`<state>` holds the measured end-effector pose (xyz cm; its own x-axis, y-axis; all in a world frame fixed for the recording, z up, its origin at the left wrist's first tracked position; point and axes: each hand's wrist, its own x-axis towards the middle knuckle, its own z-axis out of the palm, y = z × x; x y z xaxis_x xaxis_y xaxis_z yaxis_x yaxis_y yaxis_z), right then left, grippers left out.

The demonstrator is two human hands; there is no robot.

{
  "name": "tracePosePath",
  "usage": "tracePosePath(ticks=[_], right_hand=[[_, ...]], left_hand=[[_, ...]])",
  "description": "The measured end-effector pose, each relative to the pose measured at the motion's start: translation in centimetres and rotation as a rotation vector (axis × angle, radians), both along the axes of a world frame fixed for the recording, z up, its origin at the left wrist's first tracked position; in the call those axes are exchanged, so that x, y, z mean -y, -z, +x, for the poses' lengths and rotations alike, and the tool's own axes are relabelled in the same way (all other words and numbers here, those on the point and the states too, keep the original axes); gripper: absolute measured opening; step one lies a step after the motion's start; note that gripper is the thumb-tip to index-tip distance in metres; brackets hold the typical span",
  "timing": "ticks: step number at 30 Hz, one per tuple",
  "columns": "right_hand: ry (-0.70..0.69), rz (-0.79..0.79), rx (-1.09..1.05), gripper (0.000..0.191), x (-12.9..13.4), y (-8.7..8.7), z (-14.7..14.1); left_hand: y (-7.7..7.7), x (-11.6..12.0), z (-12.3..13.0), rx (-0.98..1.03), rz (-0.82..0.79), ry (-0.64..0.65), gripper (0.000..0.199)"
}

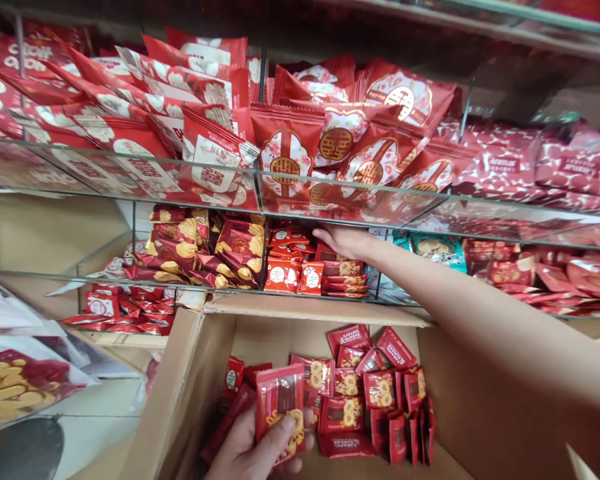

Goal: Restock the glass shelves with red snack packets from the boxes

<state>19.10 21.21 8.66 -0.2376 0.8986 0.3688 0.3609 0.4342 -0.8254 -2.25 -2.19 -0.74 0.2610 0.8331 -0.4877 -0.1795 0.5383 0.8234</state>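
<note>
My left hand [250, 447] is closed on a red cookie packet [281, 400] above the open cardboard box [185, 387]. The packet's front carries a picture of round cookies. Inside the box lie several caramel and almond cookie packets [343, 415] of the same red kind. My right hand [343, 241] reaches into the lower shelf, over a stack of red cookie packets [343, 268]. One digit of it stretches out to the left; the shelf above hides part of the hand, and I see nothing held in it.
Red snack packets [283, 275] stand left of the stack, beside maroon cookie packets [240, 247]. Above runs a glass shelf edge [300, 190] fronting larger red bags [287, 150]. Teal packets [437, 250] lie to the right. A clear bag of cookies [20, 380] is at left.
</note>
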Motion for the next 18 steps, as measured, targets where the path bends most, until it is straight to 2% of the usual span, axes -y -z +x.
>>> tracePosePath(ticks=[3,5,7,8,11,13,15,18], right_hand=[[-0.043,0.228,0.621,0.038,3.8,-0.3,0.2],[-0.072,0.376,0.846,0.044,7.3,-0.6,0.6],[-0.099,0.474,0.906,0.037,11.4,-1.1,1.0],[-0.07,0.552,0.875,0.031,13.6,-1.4,1.2],[-0.049,0.723,0.652,0.017,19.5,-1.8,1.0],[0.004,0.569,0.494,0.014,22.1,-1.4,0.1],[0.037,0.252,0.4,0.014,23.6,-0.3,-1.1],[-0.092,-0.111,0.236,0.009,24.2,1.7,-2.5]], left_hand=[[-0.8,0.1,0.1,0.113,-0.07,-0.055,0.036],[-1.2,0.2,0.0,0.154,-0.078,-0.064,0.034],[-1.7,0.3,-0.1,0.178,-0.071,-0.057,0.031],[-2.0,0.4,-0.1,0.188,-0.069,-0.048,0.031],[-3.0,0.7,0.3,0.258,-0.064,-0.021,0.032],[-3.6,0.9,1.1,0.372,-0.055,-0.032,0.031],[-4.1,1.2,2.1,0.491,-0.037,-0.035,0.029],[-4.3,1.6,3.2,0.526,-0.012,0.007,0.029]])
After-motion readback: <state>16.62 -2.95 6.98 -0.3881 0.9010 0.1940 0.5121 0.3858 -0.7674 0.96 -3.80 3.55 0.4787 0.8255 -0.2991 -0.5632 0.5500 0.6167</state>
